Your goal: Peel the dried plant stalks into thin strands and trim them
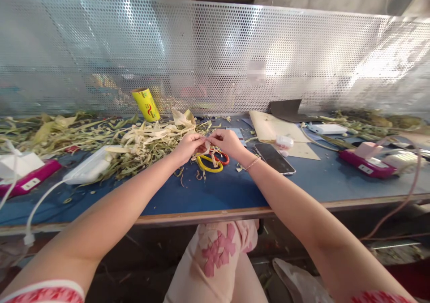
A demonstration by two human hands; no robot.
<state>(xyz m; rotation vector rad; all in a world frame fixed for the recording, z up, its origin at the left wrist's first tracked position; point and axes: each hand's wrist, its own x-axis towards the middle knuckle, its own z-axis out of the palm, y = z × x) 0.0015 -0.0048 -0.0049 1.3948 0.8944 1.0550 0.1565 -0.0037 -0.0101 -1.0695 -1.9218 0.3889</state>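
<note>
Over the blue table, my left hand (188,147) and my right hand (229,142) meet, fingertips pinched close together. Between them is a thin pale strip that looks like dried husk (207,149), its end hanging below the fingers. Just beneath lie scissors with one yellow and one red handle loop (210,170); their blades are hidden. A heap of dry, pale and green plant strips (141,144) spreads beside my left hand. To the right of my right wrist rests a dark-screened phone (273,158).
A yellow tube (146,104) leans near the perforated metal screen (225,57). White power strips (89,164) and magenta ones (367,163), with cables, sit on both sides. Beige sheets (268,126) lie at the back right, near more plant matter (376,119).
</note>
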